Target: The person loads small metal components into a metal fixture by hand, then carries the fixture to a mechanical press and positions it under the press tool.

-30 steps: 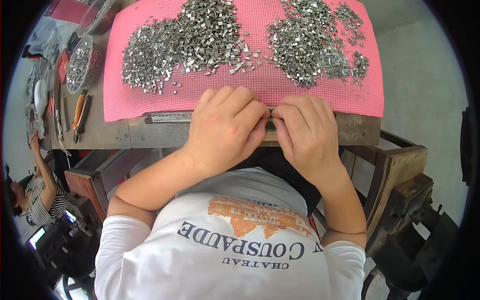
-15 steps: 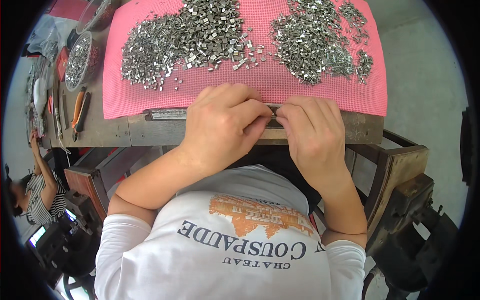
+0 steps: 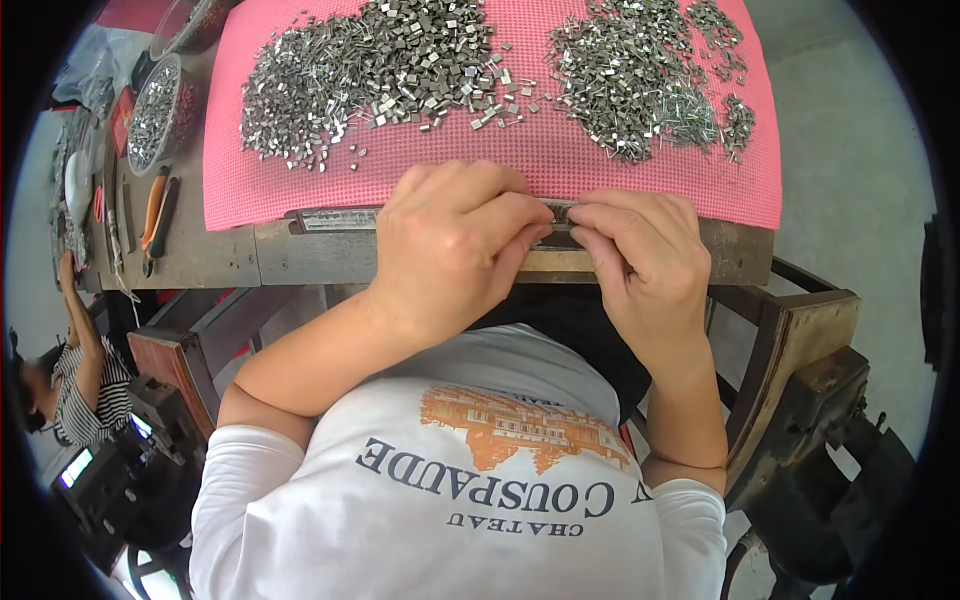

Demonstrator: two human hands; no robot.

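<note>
"Checking the head view remotely, I need the metal rail located and the fingers reported."

"The metal rail [image 3: 340, 218] lies along the near edge of the pink mat [image 3: 520, 150], partly covered by the left hand [image 3: 450, 235]. The left thumb and forefinger nearly meet at the tips; the right hand [image 3: 650, 245] is curled, its thumb and forefinger slightly apart. I cannot tell whether either grips a part — the fingertips hide it."

"State the hazards."

"I rank a dropped part first: a loose pinch could release it off the near side of the mat. Second, uneven fingertip pressure could shift the metal rail — I cannot see what secures it. Third, a careless reach across the mat could mix the left pile [image 3: 430, 60] with the right pile [image 3: 620, 80]."
</note>
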